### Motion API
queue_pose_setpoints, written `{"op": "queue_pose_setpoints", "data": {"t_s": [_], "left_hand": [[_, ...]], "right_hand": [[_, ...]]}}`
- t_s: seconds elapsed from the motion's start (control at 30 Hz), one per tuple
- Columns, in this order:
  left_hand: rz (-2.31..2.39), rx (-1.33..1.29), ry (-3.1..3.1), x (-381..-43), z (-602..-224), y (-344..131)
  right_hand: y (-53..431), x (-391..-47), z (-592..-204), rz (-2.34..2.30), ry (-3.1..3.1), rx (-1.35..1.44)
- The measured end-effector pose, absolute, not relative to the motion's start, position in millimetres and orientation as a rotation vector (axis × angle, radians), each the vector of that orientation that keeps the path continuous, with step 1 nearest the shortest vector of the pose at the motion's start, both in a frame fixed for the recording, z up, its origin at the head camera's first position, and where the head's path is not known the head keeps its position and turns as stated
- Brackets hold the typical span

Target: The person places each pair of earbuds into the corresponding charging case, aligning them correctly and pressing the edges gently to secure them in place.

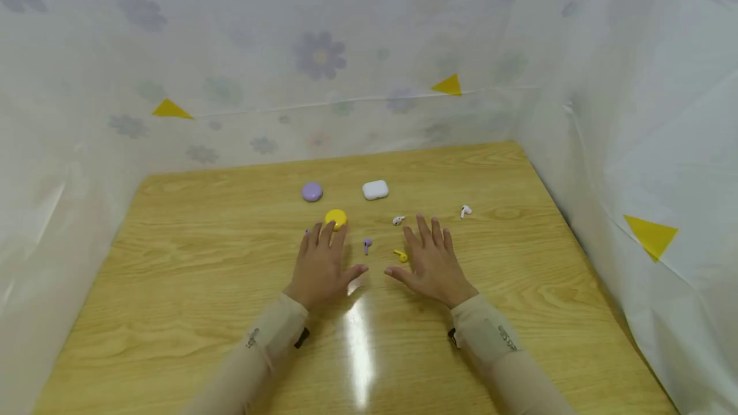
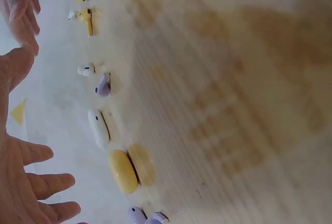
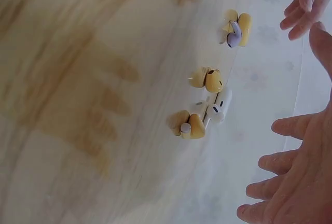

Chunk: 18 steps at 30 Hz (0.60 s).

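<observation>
My left hand (image 1: 319,271) hovers over the table, palm down, fingers spread, with nothing in it. Its fingertips overlap a round yellow earbud case (image 1: 336,218) in the head view; the left wrist view shows them apart from that case. Likewise spread and holding nothing, my right hand (image 1: 434,268) hangs over the table beside a yellow earbud (image 1: 401,255). Another yellow earbud (image 3: 196,126), hidden by that hand in the head view, appears in the right wrist view. Between the hands lies a purple earbud (image 1: 367,246); a second purple earbud (image 1: 307,232) peeks out by the left fingers.
Farther back sit a round purple case (image 1: 312,191) and a white earbud case (image 1: 375,189). One white earbud (image 1: 398,220) lies near the right fingertips, another white earbud (image 1: 466,211) farther right. Pale sheeting (image 1: 375,127) encloses the back and sides of the wooden table (image 1: 202,261).
</observation>
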<state>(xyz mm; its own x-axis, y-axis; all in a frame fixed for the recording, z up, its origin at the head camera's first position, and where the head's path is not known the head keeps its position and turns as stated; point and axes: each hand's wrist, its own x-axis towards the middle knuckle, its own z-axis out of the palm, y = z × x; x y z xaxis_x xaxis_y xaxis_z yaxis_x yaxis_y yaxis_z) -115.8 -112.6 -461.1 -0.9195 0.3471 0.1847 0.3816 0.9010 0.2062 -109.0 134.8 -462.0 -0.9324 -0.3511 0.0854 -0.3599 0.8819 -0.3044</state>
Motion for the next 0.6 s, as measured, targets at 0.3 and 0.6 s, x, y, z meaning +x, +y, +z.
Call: {"op": "queue_pose_setpoints", "data": {"t_s": [0.3, 0.6], "left_hand": [[-0.45, -0.588, -2.913, -179.8, -455.6, -111.8], [-0.458, -0.547, -3.135, -237.1, -459.1, -90.2]], "right_hand": [[137.8, -106.3, -461.3, 0.503, -3.01, 0.548], [138.4, -100.0, -464.3, 0.499, -3.055, 0.535]]}}
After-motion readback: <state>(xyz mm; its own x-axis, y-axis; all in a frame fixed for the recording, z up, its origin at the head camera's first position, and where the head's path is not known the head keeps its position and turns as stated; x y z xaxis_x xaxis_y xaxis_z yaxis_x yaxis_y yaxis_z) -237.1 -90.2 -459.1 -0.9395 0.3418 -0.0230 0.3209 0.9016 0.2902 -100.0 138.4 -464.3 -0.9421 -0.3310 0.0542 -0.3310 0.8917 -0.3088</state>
